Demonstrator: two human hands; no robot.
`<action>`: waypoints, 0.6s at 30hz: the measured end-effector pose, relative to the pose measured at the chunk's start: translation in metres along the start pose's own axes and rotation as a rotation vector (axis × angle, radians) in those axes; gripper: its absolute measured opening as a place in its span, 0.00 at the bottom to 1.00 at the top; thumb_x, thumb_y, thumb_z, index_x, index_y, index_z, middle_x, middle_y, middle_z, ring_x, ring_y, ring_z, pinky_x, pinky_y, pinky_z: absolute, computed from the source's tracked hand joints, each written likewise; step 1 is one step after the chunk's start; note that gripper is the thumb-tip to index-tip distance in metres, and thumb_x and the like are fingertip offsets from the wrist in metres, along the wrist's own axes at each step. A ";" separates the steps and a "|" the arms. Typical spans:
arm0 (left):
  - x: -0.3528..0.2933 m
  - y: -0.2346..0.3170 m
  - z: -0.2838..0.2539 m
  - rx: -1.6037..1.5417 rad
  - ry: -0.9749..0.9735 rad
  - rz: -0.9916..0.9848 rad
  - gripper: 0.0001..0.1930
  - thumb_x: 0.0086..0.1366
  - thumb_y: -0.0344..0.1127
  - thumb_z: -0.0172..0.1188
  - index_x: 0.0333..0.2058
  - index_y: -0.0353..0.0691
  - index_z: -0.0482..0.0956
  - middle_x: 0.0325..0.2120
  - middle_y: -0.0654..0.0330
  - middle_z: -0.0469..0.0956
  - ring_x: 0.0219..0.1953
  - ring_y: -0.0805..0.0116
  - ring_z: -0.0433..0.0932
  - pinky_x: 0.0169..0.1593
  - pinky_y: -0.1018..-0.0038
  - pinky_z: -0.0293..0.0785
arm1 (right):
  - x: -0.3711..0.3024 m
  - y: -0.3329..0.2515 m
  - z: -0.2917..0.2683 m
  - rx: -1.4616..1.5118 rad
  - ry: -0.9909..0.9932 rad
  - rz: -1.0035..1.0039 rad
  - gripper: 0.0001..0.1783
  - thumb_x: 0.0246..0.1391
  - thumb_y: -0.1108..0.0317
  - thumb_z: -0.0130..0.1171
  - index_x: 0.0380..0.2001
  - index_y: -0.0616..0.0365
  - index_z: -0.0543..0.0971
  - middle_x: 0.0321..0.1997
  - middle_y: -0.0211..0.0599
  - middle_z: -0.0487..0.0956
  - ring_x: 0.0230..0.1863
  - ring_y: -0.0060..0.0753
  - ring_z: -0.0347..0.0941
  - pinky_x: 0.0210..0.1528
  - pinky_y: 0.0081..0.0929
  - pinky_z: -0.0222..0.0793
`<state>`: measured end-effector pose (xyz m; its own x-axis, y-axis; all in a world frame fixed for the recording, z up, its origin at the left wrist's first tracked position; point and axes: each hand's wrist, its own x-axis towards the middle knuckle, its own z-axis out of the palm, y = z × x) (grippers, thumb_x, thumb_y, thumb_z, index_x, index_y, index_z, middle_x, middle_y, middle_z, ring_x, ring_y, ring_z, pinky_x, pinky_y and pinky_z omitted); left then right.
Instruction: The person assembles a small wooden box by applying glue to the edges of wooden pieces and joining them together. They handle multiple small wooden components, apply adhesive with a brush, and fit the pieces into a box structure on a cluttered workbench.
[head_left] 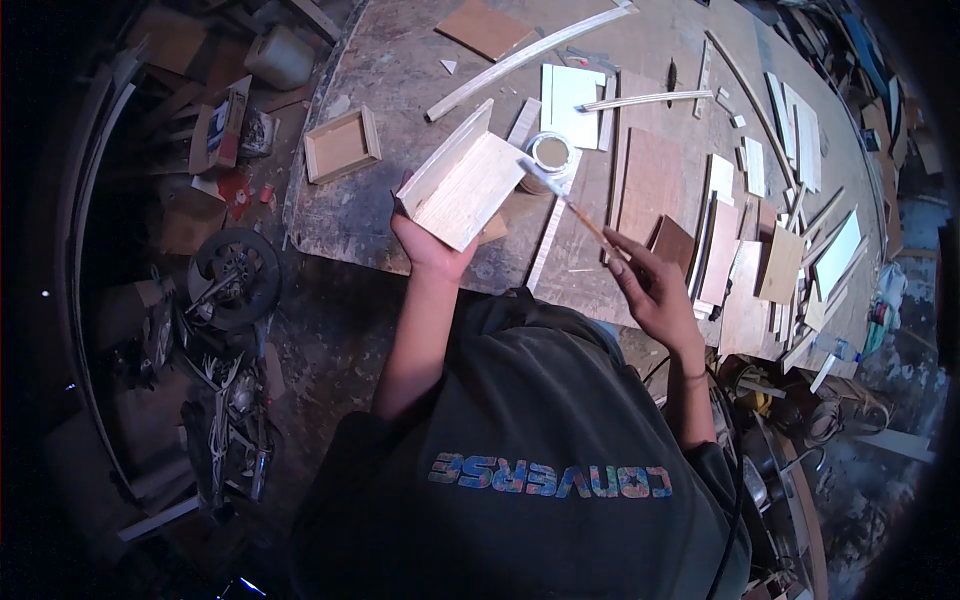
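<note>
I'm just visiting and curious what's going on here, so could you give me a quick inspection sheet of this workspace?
Surface: worn, stained workbench, covered with offcuts.
Job's things: pale L-shaped wooden piece; thin brush; small open tin behind it.
Clutter: shallow wooden tray, long strips, plywood panels on the right.
Grip: left hand holds the wooden piece; right hand holds the brush, its tip at the piece's edge.
Cables: dark cord by the right elbow.
Surroundings: scrap and a wheel on the floor to the left.
</note>
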<state>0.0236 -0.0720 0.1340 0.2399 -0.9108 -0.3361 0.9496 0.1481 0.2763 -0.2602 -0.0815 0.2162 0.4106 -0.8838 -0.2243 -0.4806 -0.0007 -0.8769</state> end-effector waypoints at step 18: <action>-0.002 0.002 0.000 0.057 0.057 0.010 0.33 0.69 0.56 0.36 0.59 0.34 0.70 0.56 0.48 0.73 0.57 0.47 0.74 0.61 0.53 0.69 | -0.004 -0.002 0.001 -0.344 -0.054 -0.207 0.22 0.55 0.75 0.63 0.55 0.55 0.79 0.34 0.47 0.82 0.28 0.37 0.78 0.33 0.30 0.73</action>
<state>0.0253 -0.0703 0.1352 0.2617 -0.8856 -0.3837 0.9345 0.1331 0.3302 -0.2605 -0.0776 0.2185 0.5612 -0.8229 -0.0881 -0.6114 -0.3405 -0.7143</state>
